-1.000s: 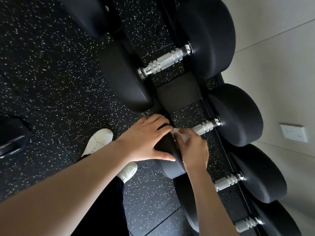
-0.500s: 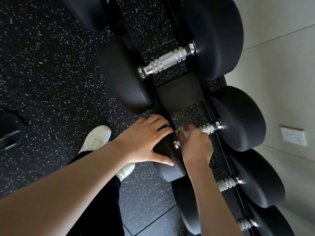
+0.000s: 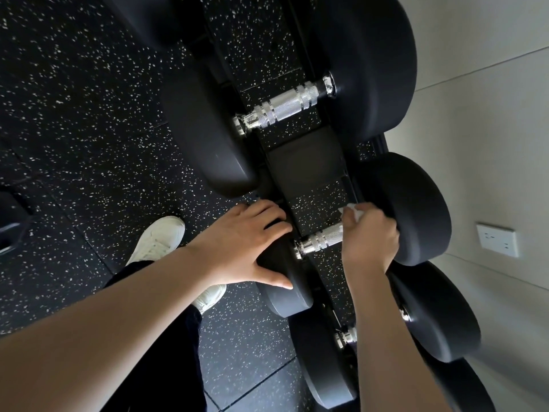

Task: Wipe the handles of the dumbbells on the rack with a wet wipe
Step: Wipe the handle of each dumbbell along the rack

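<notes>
So the dumbbell getting cleaned is the middle one on the rack. Right hand is curled round the right end of its handle, right up against the right-side head. The white wipe is bunched under the fingers, with a bit poking out on the far side. The left part of the handle is bare, shiny and knurled.

Left hand lies flat on the left-side head, fingers pretty much straight and spread, thumb stretched along the near edge, not gripping anything.

A bigger dumbbell sits just beyond it on the rack. The next dumbbell sits nearer, its handle mostly hidden by the right forearm.

Speckled black floor on the left with a white shoe on it. Pale wall with an outlet on the right.
</notes>
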Demonstrator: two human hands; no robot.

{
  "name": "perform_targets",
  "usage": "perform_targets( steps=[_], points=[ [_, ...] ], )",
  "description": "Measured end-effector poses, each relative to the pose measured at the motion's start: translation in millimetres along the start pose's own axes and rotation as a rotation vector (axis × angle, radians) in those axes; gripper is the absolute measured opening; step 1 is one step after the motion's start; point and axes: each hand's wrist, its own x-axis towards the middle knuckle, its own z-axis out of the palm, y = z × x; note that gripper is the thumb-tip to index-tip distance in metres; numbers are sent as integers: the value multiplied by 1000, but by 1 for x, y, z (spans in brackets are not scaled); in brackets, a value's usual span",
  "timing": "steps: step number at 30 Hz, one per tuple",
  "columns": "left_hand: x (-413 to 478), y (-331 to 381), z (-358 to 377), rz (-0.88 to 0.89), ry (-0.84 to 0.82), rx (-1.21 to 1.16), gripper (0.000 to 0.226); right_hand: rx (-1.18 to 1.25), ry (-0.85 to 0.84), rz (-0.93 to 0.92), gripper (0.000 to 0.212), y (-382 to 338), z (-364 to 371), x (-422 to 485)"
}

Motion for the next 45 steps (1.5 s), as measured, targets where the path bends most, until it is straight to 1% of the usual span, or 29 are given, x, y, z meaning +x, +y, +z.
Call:
perform_targets(
  steps=[5,9,12,16,18,21,23,25,26,29,30,33,37,40,45],
  points=[
    [0,1,0,3,-15,7,83,34,161,29,27,5,5,-7],
    [0,1,-1,11,-7,22,82,158,339,-38,20,10,17,-15],
    [0,2,-3,21,-17,30,81,217,392,-70,20,13,22,-22],
    [1,4,-9,42,-71,81,82,327,374,-76,19,20,23,-33],
    [2,8,-14,42,-111,111,86,377,363,-60,18,22,24,-35],
    [5,16,-28,-34,-308,170,101,536,299,43,16,23,24,-43],
    [4,20,-36,-52,-377,224,107,644,234,62,15,24,23,-52],
    [3,24,-46,-52,-366,257,110,732,174,28,13,25,20,-63],
    [2,26,-50,-35,-334,292,106,772,149,6,11,25,17,-69],
    [-2,28,-64,2,-225,377,78,840,98,-39,12,21,5,-81],
    [-2,29,-72,3,-199,405,72,851,88,-50,12,18,1,-84],
    [1,27,-96,13,-139,479,63,873,84,-85,12,7,-10,-85],
    [9,10,-127,-17,-137,552,61,898,57,-96,12,-20,-25,-81],
    [15,-11,-143,-32,-168,596,62,919,20,-87,13,-48,-33,-76],
    [25,-50,-162,-4,-212,588,64,881,60,-70,15,-102,-33,-48]
  ],
)
